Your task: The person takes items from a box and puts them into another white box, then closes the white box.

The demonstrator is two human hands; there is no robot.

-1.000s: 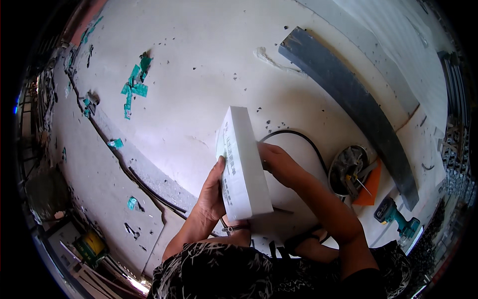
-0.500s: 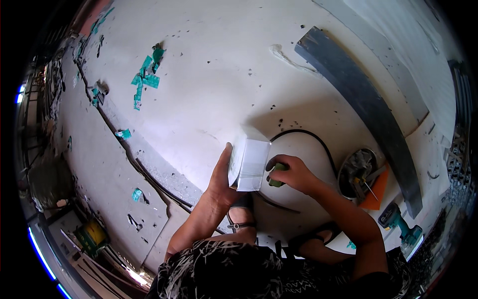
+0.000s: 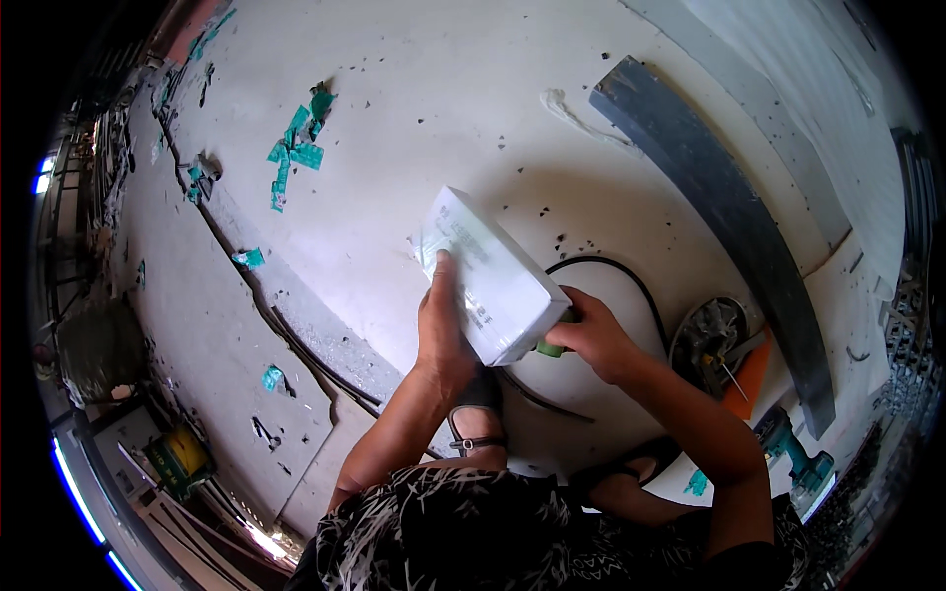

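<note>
A white cardboard box (image 3: 498, 286) with faint print on its broad face is held up in front of me, tilted, its far end toward the upper left. My left hand (image 3: 442, 330) grips it along the left side, thumb lying on the face and fingers hidden underneath. At the box's near right corner, my right hand (image 3: 594, 340) is closed around a small green object (image 3: 554, 345), its exact kind unclear because fingers and box cover much of it. That hand is touching or very close to the box edge.
A long dark grey beam (image 3: 724, 207) lies on the floor at right. Beside it are a round bucket of tools (image 3: 711, 340), an orange sheet (image 3: 746, 379) and a teal cordless drill (image 3: 793, 448). A black cable (image 3: 631, 276) curves ahead; green tape scraps (image 3: 299, 148) lie far left.
The box has turned, its far end swinging to the upper left and its printed face coming into view. My right hand has moved against its near right corner.
</note>
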